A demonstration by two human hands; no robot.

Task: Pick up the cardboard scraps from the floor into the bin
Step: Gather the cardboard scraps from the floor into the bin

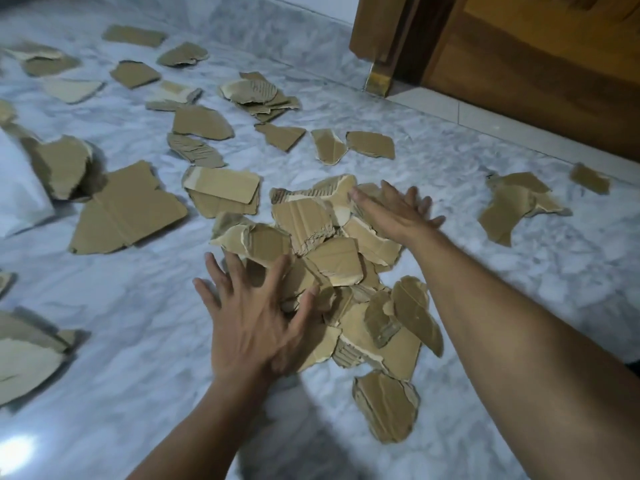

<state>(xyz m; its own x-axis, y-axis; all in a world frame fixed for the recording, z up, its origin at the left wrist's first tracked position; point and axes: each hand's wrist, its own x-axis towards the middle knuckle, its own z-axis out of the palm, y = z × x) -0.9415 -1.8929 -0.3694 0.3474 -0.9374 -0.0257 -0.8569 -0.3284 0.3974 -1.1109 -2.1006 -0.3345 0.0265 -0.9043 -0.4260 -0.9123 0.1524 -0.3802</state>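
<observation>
A heap of torn brown cardboard scraps lies on the marble floor in the middle of the head view. My left hand rests flat on the heap's near left side, fingers spread wide. On the far right side of the heap my right hand lies with its fingers straight and apart, pressing on the top pieces. Neither hand holds a scrap. Several more scraps lie scattered beyond, among them a large flat piece to the left. No bin shows clearly.
A white bag-like object with a scrap at its mouth sits at the left edge. A wooden door and frame stand at the back right. Loose scraps lie to the right, and others at the lower left.
</observation>
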